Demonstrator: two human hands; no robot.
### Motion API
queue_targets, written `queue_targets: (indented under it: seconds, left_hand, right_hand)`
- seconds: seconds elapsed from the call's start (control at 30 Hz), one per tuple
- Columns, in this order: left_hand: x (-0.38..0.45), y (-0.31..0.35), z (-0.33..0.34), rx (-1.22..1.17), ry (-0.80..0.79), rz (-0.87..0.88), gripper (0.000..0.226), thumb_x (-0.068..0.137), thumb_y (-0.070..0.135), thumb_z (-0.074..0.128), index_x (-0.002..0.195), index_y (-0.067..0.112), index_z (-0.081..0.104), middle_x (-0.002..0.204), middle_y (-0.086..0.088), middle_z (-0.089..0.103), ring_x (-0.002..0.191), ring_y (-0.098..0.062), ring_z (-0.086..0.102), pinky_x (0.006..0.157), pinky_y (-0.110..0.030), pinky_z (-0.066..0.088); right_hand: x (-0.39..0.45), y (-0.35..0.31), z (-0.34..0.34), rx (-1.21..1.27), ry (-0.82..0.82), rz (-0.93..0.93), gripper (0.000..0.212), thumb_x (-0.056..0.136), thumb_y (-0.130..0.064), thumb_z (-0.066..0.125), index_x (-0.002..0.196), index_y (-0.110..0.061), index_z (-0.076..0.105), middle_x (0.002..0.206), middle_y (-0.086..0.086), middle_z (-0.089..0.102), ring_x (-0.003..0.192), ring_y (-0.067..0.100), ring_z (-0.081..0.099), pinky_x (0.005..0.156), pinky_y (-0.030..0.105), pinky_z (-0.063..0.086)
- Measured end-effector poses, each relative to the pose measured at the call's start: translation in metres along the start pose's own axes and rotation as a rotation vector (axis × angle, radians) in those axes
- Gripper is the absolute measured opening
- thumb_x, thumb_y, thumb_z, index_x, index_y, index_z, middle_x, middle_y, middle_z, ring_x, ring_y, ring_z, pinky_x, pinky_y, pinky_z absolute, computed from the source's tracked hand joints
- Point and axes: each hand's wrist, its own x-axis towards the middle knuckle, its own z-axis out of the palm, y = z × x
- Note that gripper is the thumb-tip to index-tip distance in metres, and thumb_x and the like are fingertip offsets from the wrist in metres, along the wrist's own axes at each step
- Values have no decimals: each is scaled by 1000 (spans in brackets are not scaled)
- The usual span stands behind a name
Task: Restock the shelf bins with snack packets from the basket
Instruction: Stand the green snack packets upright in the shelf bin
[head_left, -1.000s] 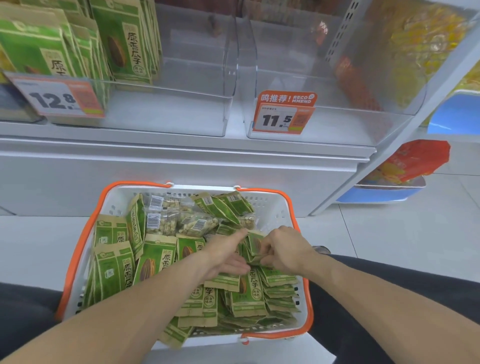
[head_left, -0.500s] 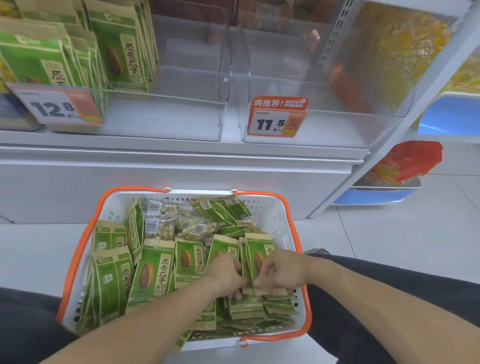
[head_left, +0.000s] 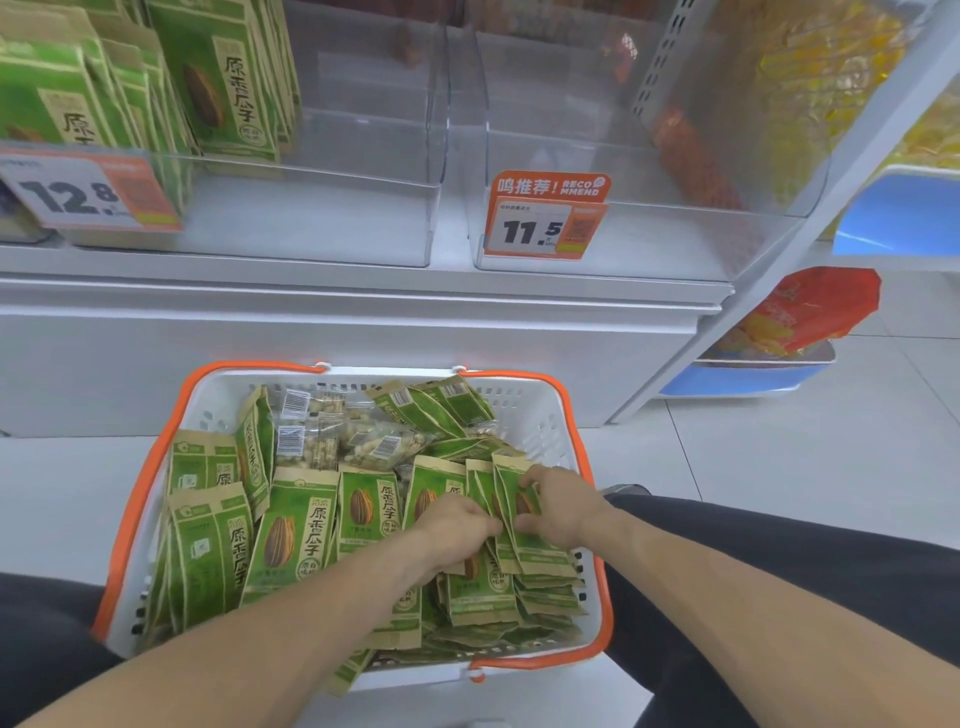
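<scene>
A white basket (head_left: 218, 405) with orange handles sits on the floor, filled with several green sunflower-seed packets (head_left: 291, 535) and a few clear nut packets (head_left: 322, 441) at the back. Both hands are inside it on the right side. My right hand (head_left: 558, 506) grips a small upright stack of green packets (head_left: 511, 551), thumb over the top edge. My left hand (head_left: 457, 530) has curled fingers pinching the left side of that same stack. Above, the left clear bin (head_left: 332, 208) holds green packets (head_left: 223, 78) on its left side only. The right clear bin (head_left: 649, 228) has no green packets.
Price tags read 12.8 (head_left: 83, 195) and 11.5 (head_left: 545, 221). A white shelf base (head_left: 363, 343) stands just behind the basket. At the right, a shelf upright (head_left: 810, 218), a red snack bag (head_left: 815, 312) on a blue tray and open floor tiles (head_left: 779, 457). My dark trouser legs flank the basket.
Both hands have gathered green packets from lying flat into an upright stack at the basket's right side and closed on it. The view has shifted slightly.
</scene>
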Motion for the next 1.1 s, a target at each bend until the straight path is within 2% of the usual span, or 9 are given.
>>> queue_targets:
  seconds: [0.1,0.3,0.4,0.5,0.57,0.7,0.87,1.0,1.1]
  left_hand:
    - [6,-3,0,-183,2,-47,15,87,19,70,99,9,67,110,-7,68,104,-27,68,99,-41,53]
    - [3,0,0,-466,73,-97,18,87,0,67,101,7,57,117,-17,57,89,-28,67,62,-25,54]
    - [1,-1,5,-500,103,-114,25,86,-3,67,103,6,50,122,-13,53,89,-29,70,50,-22,47]
    - [-1,-4,4,-502,99,-129,42,85,14,74,116,6,46,119,-13,61,81,-24,71,46,-22,45]
    - [0,-6,-4,-505,107,-126,53,82,30,77,124,4,57,105,-14,72,75,-21,70,48,-23,46]
    - [-3,0,-21,-491,34,-101,37,89,43,67,110,13,71,90,-7,78,86,-23,67,71,-33,48]
    - [-13,2,-50,-411,61,2,68,70,65,73,122,22,67,117,-6,72,107,-26,69,100,-50,50]
    - [-33,25,-96,-164,175,134,81,63,76,72,123,23,64,119,-3,71,107,-24,68,98,-50,52]
    - [-70,62,-132,128,279,264,42,90,57,61,104,19,70,93,0,77,85,-18,73,85,-41,58]
  right_hand:
    - [0,-1,1,38,10,8,65,87,-40,73,142,-19,45,131,7,53,115,25,55,88,28,42]
    - [-2,-3,0,77,-42,35,69,91,-42,69,148,-19,38,142,9,45,124,26,53,102,32,41]
    - [-4,-4,-5,134,-126,28,63,94,-39,65,148,-19,40,139,7,53,121,24,55,94,28,42]
    - [-5,-3,-4,300,-163,28,59,94,-34,67,146,-24,42,120,4,56,94,16,58,76,23,43]
    - [-6,-4,-3,411,-175,29,58,91,-32,71,143,-25,44,117,1,55,93,15,59,77,25,48]
    - [-3,-12,1,661,-192,39,56,84,-27,79,131,-27,48,120,9,62,105,30,67,84,49,59]
    - [-1,-41,0,840,-143,-35,59,77,-23,85,120,-28,45,107,7,64,92,27,68,70,45,62]
    - [-5,-70,-10,912,32,-123,100,52,-49,93,130,-33,32,112,-2,68,98,21,69,76,44,62]
    - [-18,-91,-29,1066,112,-217,92,57,-33,95,127,-29,35,108,0,71,96,23,72,70,48,62]
